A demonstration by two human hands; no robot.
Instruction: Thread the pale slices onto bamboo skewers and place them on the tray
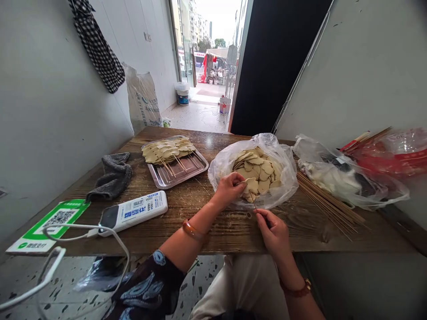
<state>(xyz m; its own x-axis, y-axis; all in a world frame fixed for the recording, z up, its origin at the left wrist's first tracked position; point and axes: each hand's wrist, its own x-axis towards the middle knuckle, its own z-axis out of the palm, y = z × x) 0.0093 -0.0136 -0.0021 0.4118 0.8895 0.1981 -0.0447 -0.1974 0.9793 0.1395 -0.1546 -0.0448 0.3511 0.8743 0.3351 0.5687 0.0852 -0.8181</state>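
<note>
My left hand [231, 188] pinches a thin, pale beige slice of food [251, 185] with a wavy edge, at the front of an open plastic bag [222, 162]. A heap of similar slices [263, 166] fills the bag; what food they are I cannot tell. Low in front of the bag, my right hand [271, 229] grips a thin wooden skewer [254, 202] between thumb and fingers. The skewer's upper end meets the slice. To the left, a metal tray [170, 178] bears several loaded skewers [169, 150], their bare sticks pointing toward me.
Loose wooden skewers [328, 204] lie right of the bag, beside another plastic bag [343, 178] and a red package [396, 153]. A grey cloth [111, 178], a white power bank [142, 209] with a cable [125, 249], and a green QR-code card [56, 222] occupy the left side.
</note>
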